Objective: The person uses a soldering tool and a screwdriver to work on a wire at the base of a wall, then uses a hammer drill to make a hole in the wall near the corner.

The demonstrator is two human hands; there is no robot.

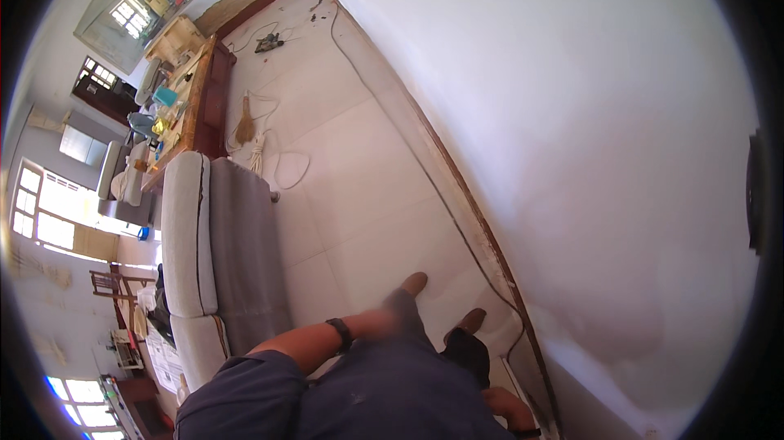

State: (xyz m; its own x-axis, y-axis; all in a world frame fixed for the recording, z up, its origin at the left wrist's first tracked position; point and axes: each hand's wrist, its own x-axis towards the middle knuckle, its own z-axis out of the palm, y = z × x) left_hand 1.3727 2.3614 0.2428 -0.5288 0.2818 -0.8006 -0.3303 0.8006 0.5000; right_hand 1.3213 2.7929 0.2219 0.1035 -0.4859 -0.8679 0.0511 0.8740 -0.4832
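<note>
My left hand (377,324) is in front of my dark trousers, below a forearm with a black wristwatch (340,334). It is smeared, so its fingers and anything in them do not show. At the lower right, my right hand (500,401) hangs by my hip, close to the wall base. My body hides part of it, and its fingers cannot be made out. Beside that hand a pale, thin-edged panel (514,379) stands near the wall. My brown shoes (415,282) are on the tiled floor (367,154).
A grey sofa (245,244) stands with its back to my left. Beyond it is a cluttered wooden table (214,105). A broom (246,123) and a coiled pale cord (291,169) lie on the floor. A long cable (408,150) runs along the white wall (572,113). Farther off lies a dark tool (269,42).
</note>
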